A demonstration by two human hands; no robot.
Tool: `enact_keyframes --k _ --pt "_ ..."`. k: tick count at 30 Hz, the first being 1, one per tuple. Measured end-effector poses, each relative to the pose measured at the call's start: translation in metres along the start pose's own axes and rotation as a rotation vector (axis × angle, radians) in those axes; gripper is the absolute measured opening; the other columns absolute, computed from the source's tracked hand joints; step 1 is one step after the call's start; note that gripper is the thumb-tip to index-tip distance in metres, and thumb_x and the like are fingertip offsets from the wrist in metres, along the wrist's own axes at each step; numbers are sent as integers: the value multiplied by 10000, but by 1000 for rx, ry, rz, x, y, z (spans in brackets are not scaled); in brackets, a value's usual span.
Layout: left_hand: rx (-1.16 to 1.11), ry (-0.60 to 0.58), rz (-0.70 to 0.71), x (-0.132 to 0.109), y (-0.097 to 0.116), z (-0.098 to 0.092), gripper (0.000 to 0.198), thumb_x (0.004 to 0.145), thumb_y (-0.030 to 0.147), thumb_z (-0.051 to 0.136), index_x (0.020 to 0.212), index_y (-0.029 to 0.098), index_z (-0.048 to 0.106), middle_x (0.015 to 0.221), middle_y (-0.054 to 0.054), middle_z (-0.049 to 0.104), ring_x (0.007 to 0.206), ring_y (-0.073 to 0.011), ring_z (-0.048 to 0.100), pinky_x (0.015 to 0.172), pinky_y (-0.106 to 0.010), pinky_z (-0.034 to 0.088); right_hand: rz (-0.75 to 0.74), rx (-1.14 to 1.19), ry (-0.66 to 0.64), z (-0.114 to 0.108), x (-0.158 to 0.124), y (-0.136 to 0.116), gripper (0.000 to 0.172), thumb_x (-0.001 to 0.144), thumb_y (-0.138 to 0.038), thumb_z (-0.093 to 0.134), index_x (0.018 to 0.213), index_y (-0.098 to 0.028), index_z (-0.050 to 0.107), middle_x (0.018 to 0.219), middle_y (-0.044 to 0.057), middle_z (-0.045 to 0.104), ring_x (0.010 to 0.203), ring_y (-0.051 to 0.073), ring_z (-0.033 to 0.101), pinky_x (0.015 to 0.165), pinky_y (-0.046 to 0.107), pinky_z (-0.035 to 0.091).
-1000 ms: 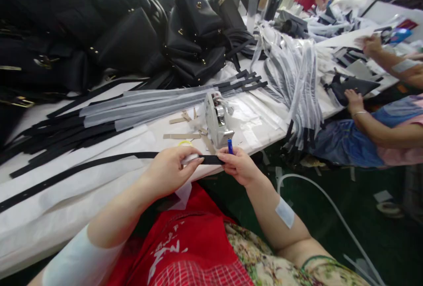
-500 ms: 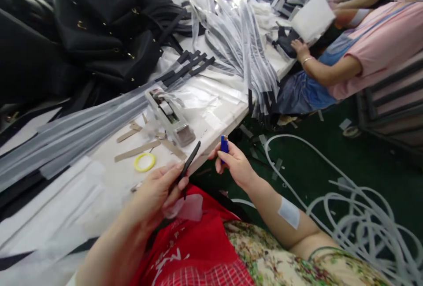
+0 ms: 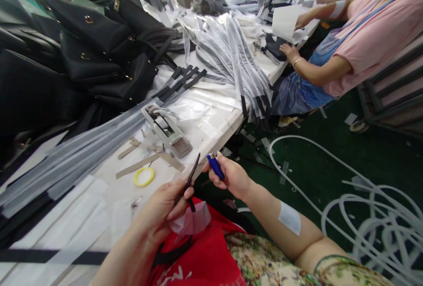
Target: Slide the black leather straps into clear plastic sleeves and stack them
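My left hand [image 3: 172, 204] is closed on a narrow black strap [image 3: 193, 172], whose end sticks up past the fingers. Translucent wrapping [image 3: 194, 220] hangs from the strap below that hand, over my red apron [image 3: 201, 253]. In my right hand [image 3: 231, 176] is a blue lighter [image 3: 216, 167], tilted so its metal top points at the strap's end. A small gap separates lighter and strap; I cannot make out a flame. Both hands are just off the near edge of the white table [image 3: 228, 129].
A tape dispenser [image 3: 168, 131], a yellow ring [image 3: 144, 176] and brown strips [image 3: 137, 167] lie on the table. Wrapped straps [image 3: 228, 52] hang over its edge. Black bags [image 3: 89, 43] are piled left. A co-worker [image 3: 357, 52] sits right, near coiled tubing [image 3: 380, 215] on the floor.
My right hand has tilted the lighter from upright toward the left and brought it nearer the strap. The strap's end now stands more upright. The camera view has shifted a little.
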State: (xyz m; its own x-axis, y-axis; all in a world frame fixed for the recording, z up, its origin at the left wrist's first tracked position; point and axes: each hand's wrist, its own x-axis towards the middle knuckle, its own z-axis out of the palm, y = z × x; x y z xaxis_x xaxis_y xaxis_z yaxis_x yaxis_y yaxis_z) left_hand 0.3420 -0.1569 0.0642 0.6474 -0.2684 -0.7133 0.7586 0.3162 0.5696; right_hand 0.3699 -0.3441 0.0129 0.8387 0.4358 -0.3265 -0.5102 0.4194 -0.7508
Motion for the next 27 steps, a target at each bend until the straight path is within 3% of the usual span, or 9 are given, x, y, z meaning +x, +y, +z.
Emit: enact_keyframes --k 6,12,18,20,22,25,27 --pt "95 -19 60 0 -4 4 426 781 504 746 664 129 583 332 112 337 291 9 169 352 -115 175 54 53 43 2 5 10 618 904 -706 411 654 -162 564 440 -52 403 362 71 308 385 232 183" --pt "103 4 68 3 -6 11 423 780 539 734 692 151 592 338 125 327 291 -20 190 357 -150 283 33 86 62 2 0 12 554 869 -671 526 724 -142 603 475 -58 427 384 68 344 405 226 211" --pt "91 7 68 6 -5 13 406 754 511 763 672 153 590 345 137 333 281 -1 167 404 -161 376 -133 60 126 3 -5 12 384 748 -470 781 872 -189 550 696 -26 606 545 94 520 527 226 386" --pt "107 12 71 7 -5 13 415 742 518 770 662 150 594 338 132 342 280 -1 170 397 -161 366 -163 0 128 5 -6 9 385 751 -463 771 918 -200 545 703 -31 617 508 85 486 491 217 352" --pt "114 25 74 8 -7 12 424 733 537 770 677 151 604 330 130 337 272 -10 189 373 -162 338 -165 -67 128 6 -8 6 365 785 -498 718 907 -186 573 584 -64 528 439 69 377 437 210 253" --pt "99 38 72 10 -11 10 439 720 564 767 715 154 609 324 136 321 254 -23 196 338 -169 302 -148 -139 145 7 -9 4 503 866 -625 540 655 -170 556 436 -86 316 395 61 235 412 238 151" --pt "89 35 66 10 -13 9 442 723 565 765 735 152 608 327 138 328 253 -22 189 332 -169 297 -147 -181 164 8 -9 4 618 879 -694 453 527 -187 473 410 -79 266 386 58 203 410 252 139"
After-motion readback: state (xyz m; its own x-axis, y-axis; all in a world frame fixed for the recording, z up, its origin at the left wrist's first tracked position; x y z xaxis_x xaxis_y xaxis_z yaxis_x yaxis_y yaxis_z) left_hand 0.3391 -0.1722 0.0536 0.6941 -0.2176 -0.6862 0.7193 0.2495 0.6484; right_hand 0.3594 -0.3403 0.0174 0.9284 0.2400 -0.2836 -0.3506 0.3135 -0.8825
